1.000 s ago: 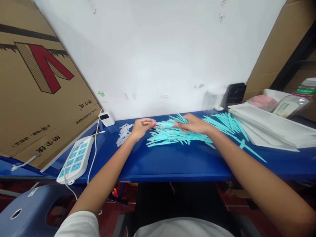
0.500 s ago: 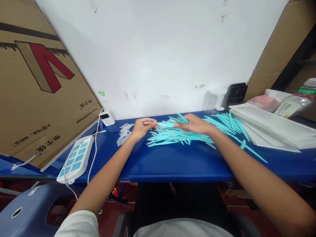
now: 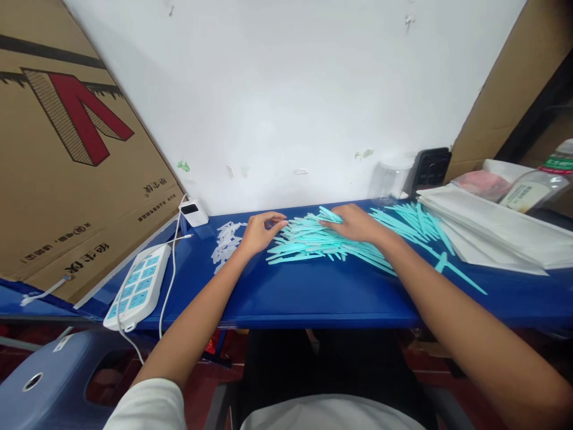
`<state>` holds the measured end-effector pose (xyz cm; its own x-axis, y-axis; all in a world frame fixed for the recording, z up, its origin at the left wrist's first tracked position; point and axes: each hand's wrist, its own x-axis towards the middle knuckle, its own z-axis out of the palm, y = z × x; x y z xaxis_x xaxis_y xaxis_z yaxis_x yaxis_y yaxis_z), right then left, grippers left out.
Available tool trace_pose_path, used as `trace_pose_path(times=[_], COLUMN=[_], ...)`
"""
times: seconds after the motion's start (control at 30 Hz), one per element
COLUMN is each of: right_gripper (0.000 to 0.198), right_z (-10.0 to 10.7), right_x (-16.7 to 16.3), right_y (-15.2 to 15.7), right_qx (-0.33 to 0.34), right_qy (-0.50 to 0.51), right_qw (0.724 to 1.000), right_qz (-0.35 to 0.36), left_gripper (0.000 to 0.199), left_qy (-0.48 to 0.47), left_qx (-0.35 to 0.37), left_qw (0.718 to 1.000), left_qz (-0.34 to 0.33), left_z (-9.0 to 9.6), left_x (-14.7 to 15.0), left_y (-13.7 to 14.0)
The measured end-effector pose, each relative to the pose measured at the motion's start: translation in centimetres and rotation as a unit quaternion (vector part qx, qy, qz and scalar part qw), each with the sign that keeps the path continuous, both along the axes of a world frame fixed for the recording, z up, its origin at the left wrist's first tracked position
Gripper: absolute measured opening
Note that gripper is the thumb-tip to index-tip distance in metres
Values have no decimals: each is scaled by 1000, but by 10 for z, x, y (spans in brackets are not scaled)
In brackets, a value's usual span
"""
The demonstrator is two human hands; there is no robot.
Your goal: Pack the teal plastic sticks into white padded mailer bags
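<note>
A heap of slim turquoise plastic sticks (image 3: 308, 242), which look like eyebrow razors, lies on the blue table (image 3: 290, 298). My right hand (image 3: 353, 221) is closed on one or more of these sticks at the back right of the heap; its palm hides how many. At the heap's left edge is my left hand (image 3: 264, 230), thumb and forefinger curled to a near pinch. Whatever is between those fingertips, if anything, is too small to make out. Left of it lies a small pile of clear plastic pieces (image 3: 225, 243).
More turquoise sticks (image 3: 416, 224) lie beyond my right wrist. White paper sheets (image 3: 487, 230), a clear jar (image 3: 391, 179), a dark phone-like device (image 3: 430, 170) and a bottle (image 3: 532, 188) stand right. Left are a power strip (image 3: 138, 289), a white device (image 3: 194, 212) and a cardboard box (image 3: 89, 197).
My hands held a turquoise stick with a clear end between them; now they are apart. The right fingers have shifted to the sticks at the heap's back, and the left hand has barely moved.
</note>
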<state>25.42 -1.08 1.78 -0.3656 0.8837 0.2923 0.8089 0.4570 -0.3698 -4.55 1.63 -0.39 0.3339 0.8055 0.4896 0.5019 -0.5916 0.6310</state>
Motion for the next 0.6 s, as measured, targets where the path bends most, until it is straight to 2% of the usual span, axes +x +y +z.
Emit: trace_pose_path(times=[0.07,0.13,0.2,0.3,0.37,0.5,0.6], right_gripper=[48,44,46,48,51,56,46], right_z=[-1,0,2,3,3,1,1], right_x=[9,16,22,25,24,19,17], right_y=[5,8,10,10,8,4,3], right_qx=[47,61,52,17,-4,-58,-75], right_qy=[-27,-19,8,58,70,74,81], right_qw=[998,996,995,996,995,990,990], right_qz=[-39,-65,-80,-64,-71,-102,-90], left_gripper=[29,27,25,19,22,36,36], left_qy=[72,132,201,273,276,256,263], left_qx=[50,60,46,14,-19,-148,-184], left_qw=[995,986,970,942,940,940,933], left_qz=[44,84,130,195,200,168,160], left_z=[3,7,10,15,18,19,17], left_x=[-13,-32,-54,-87,-106,-128,-130], left_y=[4,10,17,25,29,32,34])
